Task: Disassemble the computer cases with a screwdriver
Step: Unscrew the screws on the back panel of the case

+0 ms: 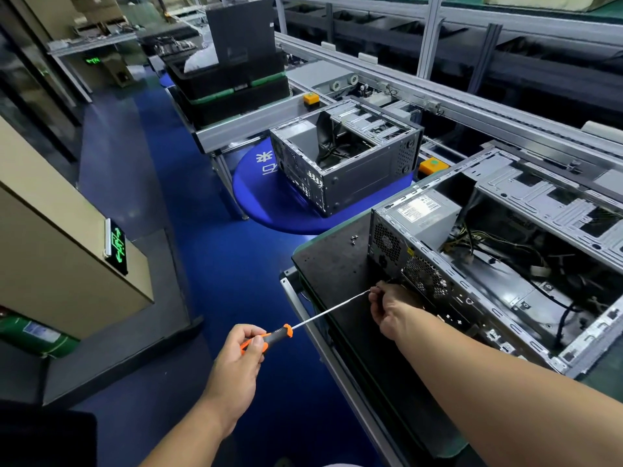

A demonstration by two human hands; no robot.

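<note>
item one: our left hand [243, 357] wraps the orange-and-black handle of the screwdriver [303, 323], out past the workbench's near left edge, while our right hand [392, 310] pinches the far end of its steel shaft against the rear panel of the near computer case [499, 264]. item two: that case lies open on the black mat [333, 264], with loose screws [353, 240] near the mat's far edge. item three: a second open case [347, 156] sits well beyond, at the conveyor's edge.
</note>
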